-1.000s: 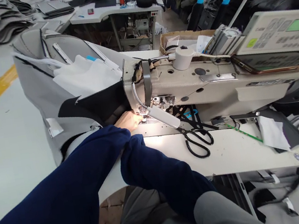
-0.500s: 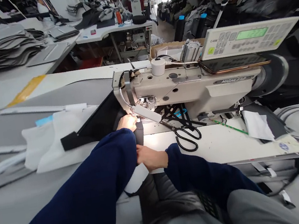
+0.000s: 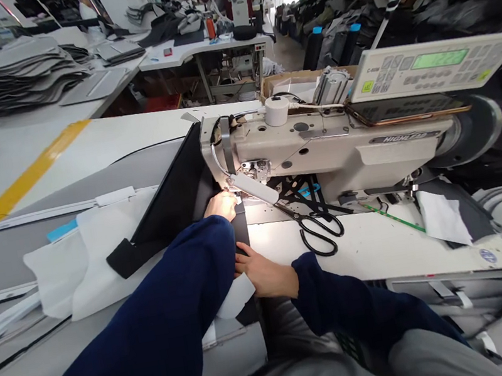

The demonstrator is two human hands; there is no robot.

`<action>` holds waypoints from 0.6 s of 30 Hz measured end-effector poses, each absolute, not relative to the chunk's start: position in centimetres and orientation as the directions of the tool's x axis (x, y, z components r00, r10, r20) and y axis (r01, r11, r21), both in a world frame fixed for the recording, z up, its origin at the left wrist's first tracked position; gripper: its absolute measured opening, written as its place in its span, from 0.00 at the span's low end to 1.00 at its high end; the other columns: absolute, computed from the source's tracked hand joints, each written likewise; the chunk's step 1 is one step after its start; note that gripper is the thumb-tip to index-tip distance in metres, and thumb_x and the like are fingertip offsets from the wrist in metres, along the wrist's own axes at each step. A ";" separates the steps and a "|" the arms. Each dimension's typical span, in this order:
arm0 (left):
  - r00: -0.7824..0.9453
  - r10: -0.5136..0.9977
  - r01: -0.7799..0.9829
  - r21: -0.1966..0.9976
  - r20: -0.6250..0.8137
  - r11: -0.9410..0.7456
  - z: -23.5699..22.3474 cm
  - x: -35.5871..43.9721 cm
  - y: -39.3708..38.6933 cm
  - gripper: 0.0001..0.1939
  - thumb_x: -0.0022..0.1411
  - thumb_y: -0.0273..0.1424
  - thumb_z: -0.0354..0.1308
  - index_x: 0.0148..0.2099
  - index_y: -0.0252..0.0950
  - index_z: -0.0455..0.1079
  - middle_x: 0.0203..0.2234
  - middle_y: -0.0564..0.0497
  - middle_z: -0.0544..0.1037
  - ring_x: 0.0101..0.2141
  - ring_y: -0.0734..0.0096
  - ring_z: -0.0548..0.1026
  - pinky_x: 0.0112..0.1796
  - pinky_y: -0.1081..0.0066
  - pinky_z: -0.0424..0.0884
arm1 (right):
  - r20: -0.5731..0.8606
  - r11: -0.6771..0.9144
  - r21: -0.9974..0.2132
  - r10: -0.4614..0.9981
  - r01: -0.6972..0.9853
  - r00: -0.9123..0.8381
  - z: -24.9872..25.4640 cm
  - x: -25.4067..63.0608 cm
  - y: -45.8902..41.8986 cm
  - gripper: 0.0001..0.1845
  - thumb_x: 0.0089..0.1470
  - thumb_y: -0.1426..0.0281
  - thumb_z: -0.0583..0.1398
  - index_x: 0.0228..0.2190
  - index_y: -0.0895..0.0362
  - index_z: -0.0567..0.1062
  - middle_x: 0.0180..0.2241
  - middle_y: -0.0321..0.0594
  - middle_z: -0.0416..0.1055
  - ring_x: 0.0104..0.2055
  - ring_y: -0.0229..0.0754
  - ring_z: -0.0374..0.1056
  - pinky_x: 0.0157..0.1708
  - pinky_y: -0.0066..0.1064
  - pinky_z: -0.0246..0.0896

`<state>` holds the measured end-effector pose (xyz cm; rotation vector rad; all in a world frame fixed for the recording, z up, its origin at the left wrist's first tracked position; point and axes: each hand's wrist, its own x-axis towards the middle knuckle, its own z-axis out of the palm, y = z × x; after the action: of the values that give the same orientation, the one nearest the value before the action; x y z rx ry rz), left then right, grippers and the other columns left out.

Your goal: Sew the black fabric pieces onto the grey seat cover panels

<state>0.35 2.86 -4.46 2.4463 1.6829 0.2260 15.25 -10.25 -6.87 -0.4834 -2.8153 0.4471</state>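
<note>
My left hand (image 3: 221,205) rests at the needle area of the beige sewing machine (image 3: 320,145), fingers curled down on the black fabric panel (image 3: 173,207) beside the presser foot. My right hand (image 3: 264,273) lies nearer me at the table's front edge, fingers pressed on the edge of the same black fabric where it meets a white piece (image 3: 235,298). Both arms wear dark blue sleeves. The black panel is joined to a large grey cover (image 3: 24,230) with white lining (image 3: 94,251), spread to the left.
Black scissors (image 3: 317,231) lie on the white machine table (image 3: 384,249) right of the needle. A control panel (image 3: 436,64) sits on the machine's right end. Stacks of grey cut pieces (image 3: 9,74) and another sewing station (image 3: 210,48) stand behind.
The grey cover has gone from raised up at the left to lying flat. My right hand has come out from behind my left sleeve and now rests lower on the fabric edge.
</note>
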 end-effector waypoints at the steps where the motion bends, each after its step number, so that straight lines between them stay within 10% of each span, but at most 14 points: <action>1: 0.354 0.935 0.910 0.220 0.029 -0.351 -4.5 0.4 2.8 0.16 0.57 0.24 0.50 0.40 0.37 0.78 0.43 0.49 0.78 0.47 0.66 0.73 0.50 0.73 0.68 | 0.195 0.898 -0.339 0.359 0.281 -0.913 -6.9 15.3 -10.2 0.12 0.54 0.70 0.55 0.40 0.58 0.74 0.43 0.46 0.71 0.57 0.51 0.55 0.63 0.54 0.34; 12: 0.364 0.931 0.919 0.162 -0.004 -0.359 -4.1 1.1 2.8 0.16 0.59 0.25 0.48 0.41 0.36 0.77 0.43 0.46 0.77 0.48 0.64 0.71 0.49 0.71 0.68 | 0.173 0.891 -0.331 0.382 0.312 -0.908 -6.9 15.0 -10.1 0.09 0.56 0.70 0.56 0.38 0.57 0.73 0.40 0.43 0.72 0.55 0.48 0.59 0.64 0.52 0.33; 18: 0.443 0.896 0.895 -0.038 -0.036 -0.444 -2.2 0.5 -1.1 0.17 0.64 0.34 0.46 0.44 0.31 0.73 0.46 0.37 0.72 0.48 0.53 0.69 0.45 0.62 0.69 | 0.238 0.859 -0.243 0.503 0.450 -0.831 -5.6 18.1 -13.2 0.17 0.61 0.69 0.53 0.51 0.58 0.68 0.58 0.48 0.62 0.65 0.53 0.47 0.62 0.56 0.40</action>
<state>0.55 -1.14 -2.20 2.6791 1.6635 -0.0794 18.12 -13.16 -5.60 -0.7189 -2.7402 0.2552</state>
